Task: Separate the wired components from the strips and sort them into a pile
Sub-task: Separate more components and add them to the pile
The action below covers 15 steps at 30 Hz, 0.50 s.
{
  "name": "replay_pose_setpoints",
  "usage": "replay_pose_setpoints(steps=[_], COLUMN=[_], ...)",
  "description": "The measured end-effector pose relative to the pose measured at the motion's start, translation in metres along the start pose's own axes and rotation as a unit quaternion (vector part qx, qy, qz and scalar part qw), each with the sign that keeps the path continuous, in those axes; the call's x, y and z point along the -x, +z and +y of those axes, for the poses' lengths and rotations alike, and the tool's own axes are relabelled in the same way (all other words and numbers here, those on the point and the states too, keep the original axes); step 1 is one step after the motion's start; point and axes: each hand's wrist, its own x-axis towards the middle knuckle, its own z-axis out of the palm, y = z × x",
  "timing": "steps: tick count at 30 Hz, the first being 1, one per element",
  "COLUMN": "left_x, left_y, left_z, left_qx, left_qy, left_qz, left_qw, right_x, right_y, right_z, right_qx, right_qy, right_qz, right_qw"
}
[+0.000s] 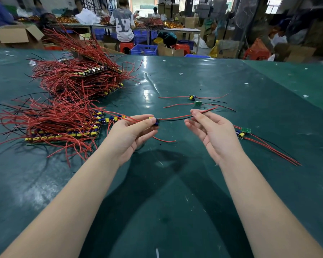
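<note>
Only the head view here, looking down over a green table (203, 75). Centre frame, the left hand (132, 133) pinches a small wired component (155, 121) at its blue-and-yellow body, fingers curled around it, while the right hand (211, 133) pinches that component's red and black leads (177, 118) between thumb and fingertips – so the wires run in a shallow sag between the two hands. My guess is the grip is split like that so the body gets pulled or snapped free while the leads stay untangled. The strip (108, 120) it seems to come off trails away to the left, into the stack of strips (63, 131) at middle left, with a bigger heap of red-wired strips (78, 75) in the upper left. Already separated pieces sit apart on the right: two loose components (195, 100) just above the hands, and another pair (242, 132) at right of centre, leads fanned toward the lower right – looks like the start of the sorted pile. Most strips look untouched, so it's early days.
</note>
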Motion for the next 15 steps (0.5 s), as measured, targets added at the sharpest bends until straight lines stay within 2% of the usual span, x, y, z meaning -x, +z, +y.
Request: replay_pose_setpoints(steps=[6, 15], left_x=[0.000, 0.001], left_y=[0.000, 0.005], left_z=[0.001, 0.001], left_qx=[0.009, 0.094], left_qy=[-0.001, -0.020], left_qz=[0.000, 0.001], left_qw=[1.000, 0.995], right_x=[-0.003, -0.004], right_y=[-0.005, -0.005], right_z=[0.001, 0.012], right_qx=[0.007, 0.035], right_qy=[0.000, -0.024], right_qz=[0.028, 0.069], right_qw=[1.000, 0.997])
